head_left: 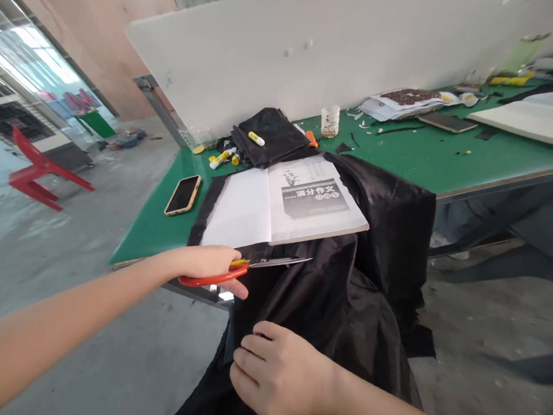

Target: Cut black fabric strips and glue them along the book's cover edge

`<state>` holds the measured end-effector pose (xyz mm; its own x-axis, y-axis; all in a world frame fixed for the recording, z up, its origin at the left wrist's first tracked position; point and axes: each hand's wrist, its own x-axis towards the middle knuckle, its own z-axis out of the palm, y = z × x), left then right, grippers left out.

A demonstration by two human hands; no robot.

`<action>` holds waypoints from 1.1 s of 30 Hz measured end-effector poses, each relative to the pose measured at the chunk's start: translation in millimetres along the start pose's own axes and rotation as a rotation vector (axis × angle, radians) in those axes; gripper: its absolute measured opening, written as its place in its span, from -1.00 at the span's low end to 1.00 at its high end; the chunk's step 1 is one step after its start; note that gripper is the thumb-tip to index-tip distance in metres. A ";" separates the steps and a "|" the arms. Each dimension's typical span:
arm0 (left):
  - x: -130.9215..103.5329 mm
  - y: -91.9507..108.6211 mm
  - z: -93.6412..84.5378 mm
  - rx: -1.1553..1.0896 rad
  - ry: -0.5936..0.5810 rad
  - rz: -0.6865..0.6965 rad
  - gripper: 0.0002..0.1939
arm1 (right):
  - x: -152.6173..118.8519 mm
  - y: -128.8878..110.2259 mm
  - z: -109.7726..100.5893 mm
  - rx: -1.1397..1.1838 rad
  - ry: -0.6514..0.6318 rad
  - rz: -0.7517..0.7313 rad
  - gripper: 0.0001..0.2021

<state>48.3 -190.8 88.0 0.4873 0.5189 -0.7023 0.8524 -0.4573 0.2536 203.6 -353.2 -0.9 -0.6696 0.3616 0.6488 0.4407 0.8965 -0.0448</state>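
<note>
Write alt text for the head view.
A person's left hand holds orange-handled scissors over black cloth draping off a green table; the right hand, fingers curled, appears to grip the cloth. An open book lies on the cloth, near a phone.

Single head-worn view, facing forward and down over the bench (404,151), frame tilted; hands (284,375) close at lower centre, floor (111,198) farther off at left.

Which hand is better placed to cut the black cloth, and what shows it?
Probably the left hand: it holds the scissors, blades pointing across the black cloth near the open book. The right hand, curled over the cloth lower down, shows no tool.
</note>
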 end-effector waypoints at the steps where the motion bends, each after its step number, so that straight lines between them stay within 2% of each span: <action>1: 0.5 0.2 -0.2 0.020 -0.009 -0.001 -0.47 | 0.1 -0.2 0.3 -0.001 0.004 -0.006 -0.81; 7: 4.4 6.1 -3.3 0.047 -0.087 -0.009 -0.39 | 2.0 0.6 -0.4 -0.010 0.007 -0.019 -0.81; 11: 5.5 11.9 -7.9 0.032 -0.049 -0.010 -0.41 | 2.2 0.4 -1.8 -0.008 0.000 -0.016 -0.79; 16: 7.5 14.3 -7.2 -0.135 -0.032 -0.026 -0.58 | 0.9 -0.2 -1.4 -0.004 -0.005 -0.016 -0.80; 19: 7.6 14.1 -5.8 -0.147 0.002 -0.040 -0.57 | 0.3 -0.2 -0.6 -0.003 0.003 -0.014 -0.80; 24: 5.0 14.6 -4.9 -0.266 -0.057 -0.114 -0.53 | 0.4 -0.2 -0.1 -0.007 0.011 -0.018 -0.80; 28: 5.2 14.7 -2.8 -0.273 -0.048 -0.114 -0.54 | 0.5 -0.3 0.1 -0.005 0.012 -0.017 -0.81; 33: 9.7 11.2 1.8 -0.310 -0.091 -0.131 -0.56 | 0.2 -1.3 0.2 0.002 0.010 -0.019 -0.81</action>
<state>62.2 -192.2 82.8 0.3627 0.4859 -0.7952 0.9306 -0.1428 0.3372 202.7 -354.3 -0.9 -0.6717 0.3419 0.6572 0.4268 0.9037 -0.0340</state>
